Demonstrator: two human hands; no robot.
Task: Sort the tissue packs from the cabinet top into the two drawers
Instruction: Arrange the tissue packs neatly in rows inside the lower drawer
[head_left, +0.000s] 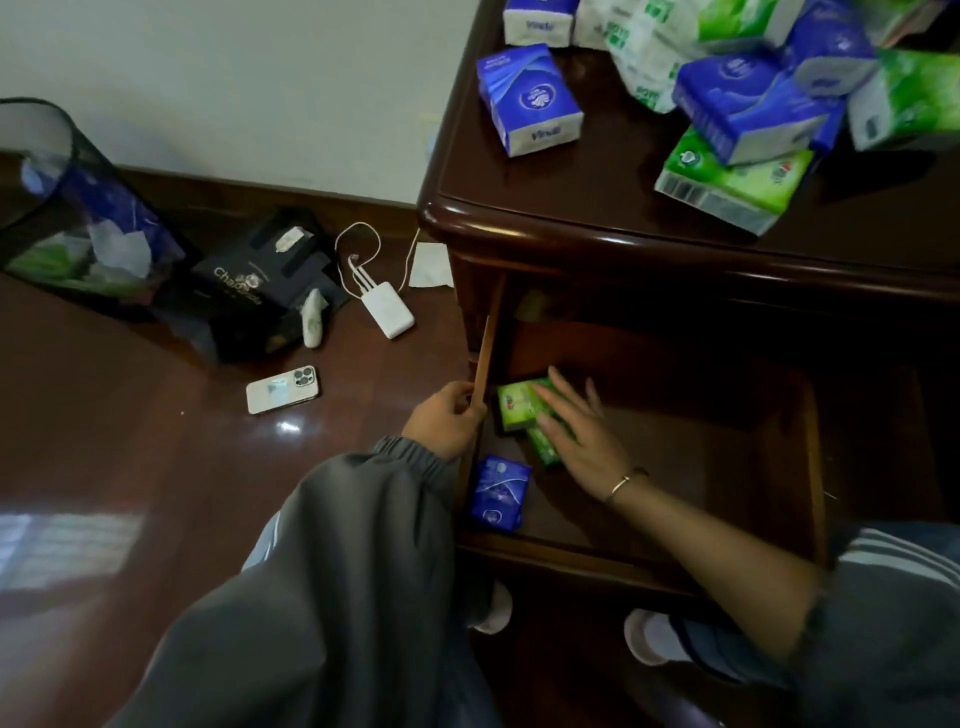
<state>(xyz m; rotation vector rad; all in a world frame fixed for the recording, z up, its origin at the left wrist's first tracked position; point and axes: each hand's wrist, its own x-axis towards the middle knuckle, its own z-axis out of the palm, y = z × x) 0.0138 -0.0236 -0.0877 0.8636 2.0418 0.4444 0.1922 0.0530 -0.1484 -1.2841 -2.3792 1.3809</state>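
Note:
Several blue and green tissue packs lie heaped on the dark wooden cabinet top (571, 208), among them a blue pack (527, 98) standing apart and a green pack (732, 182) near the front. Below, a drawer (815, 447) is pulled out. Inside it lie green packs (519, 405) at the left and a blue pack (498, 493) nearer to me. My right hand (582, 436) lies with straight fingers on the green packs. My left hand (447, 421) grips the drawer's left side wall (483, 358).
On the wooden floor left of the cabinet lie a phone (283, 389), a white power bank (388, 317) with cables, a dark box (260, 280) and a mesh waste bin (62, 208). My shoes (644, 639) show under the drawer.

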